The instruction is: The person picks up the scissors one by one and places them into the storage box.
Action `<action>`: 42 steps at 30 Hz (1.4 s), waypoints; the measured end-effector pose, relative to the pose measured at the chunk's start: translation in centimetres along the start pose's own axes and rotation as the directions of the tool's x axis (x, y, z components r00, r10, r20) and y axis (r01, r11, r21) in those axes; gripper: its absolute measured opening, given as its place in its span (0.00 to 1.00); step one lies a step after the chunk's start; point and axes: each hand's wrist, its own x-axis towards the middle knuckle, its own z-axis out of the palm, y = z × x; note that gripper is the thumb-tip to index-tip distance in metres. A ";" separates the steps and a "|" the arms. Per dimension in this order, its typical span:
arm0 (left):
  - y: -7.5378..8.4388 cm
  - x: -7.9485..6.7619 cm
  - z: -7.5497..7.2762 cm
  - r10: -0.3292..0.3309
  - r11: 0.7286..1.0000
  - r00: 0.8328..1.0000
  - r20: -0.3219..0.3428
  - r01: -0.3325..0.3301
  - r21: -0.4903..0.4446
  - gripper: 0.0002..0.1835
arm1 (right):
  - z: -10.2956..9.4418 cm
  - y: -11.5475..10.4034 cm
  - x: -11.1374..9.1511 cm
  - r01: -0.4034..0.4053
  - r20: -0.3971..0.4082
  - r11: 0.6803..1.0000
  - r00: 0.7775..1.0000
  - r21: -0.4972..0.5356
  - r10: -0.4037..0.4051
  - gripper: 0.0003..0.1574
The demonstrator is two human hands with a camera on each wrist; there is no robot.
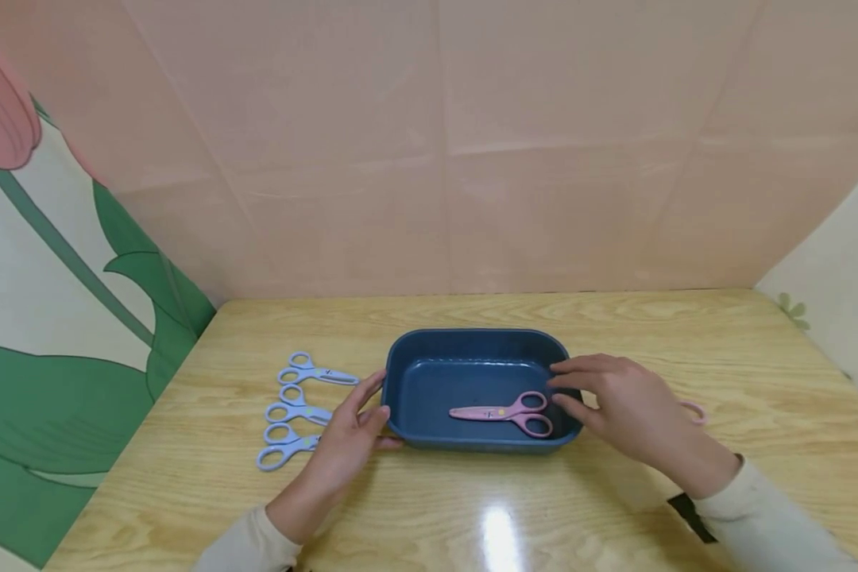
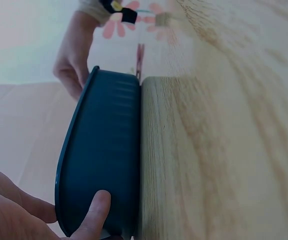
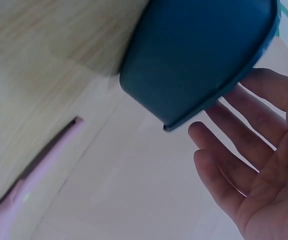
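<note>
The blue bin (image 1: pixel 429 389) holds pink scissors (image 1: pixel 496 413); left hand (image 1: pixel 343 441) touches its left end, right hand (image 1: pixel 629 409) overhangs its right; both grips spread.

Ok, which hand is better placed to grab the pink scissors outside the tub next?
Probably the right hand: those pink scissors lie beside it, while the left hand holds the tub farther away.

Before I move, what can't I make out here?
Right wrist: handle ends of the pink scissors outside the blue box, cut off by the edge.
Head: most of those pink scissors, behind the right hand.
Head: tips of the nearer two blue scissors, behind the left hand.
Left wrist: blue box's inside, behind its wall.
</note>
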 end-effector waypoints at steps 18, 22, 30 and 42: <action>-0.2 0.2 -0.2 0.006 1.000 1.000 0.017 -0.006 0.005 0.29 | -2.3 2.6 -0.7 -0.069 0.030 0.997 0.997 -0.026 0.069 0.15; -0.2 0.2 -0.1 0.002 1.000 1.000 0.016 -0.002 0.004 0.29 | -2.8 3.4 -1.0 -0.111 0.101 0.993 0.988 -0.048 0.116 0.16; -0.1 0.1 0.1 0.013 1.000 1.000 0.012 -0.013 0.016 0.29 | -3.1 4.8 -2.0 -0.221 0.298 0.970 0.923 -0.104 0.242 0.22; -0.1 0.0 0.0 0.016 1.000 1.000 0.003 -0.016 0.017 0.29 | -2.9 7.7 -3.9 -0.175 0.497 0.964 0.829 -0.202 0.254 0.15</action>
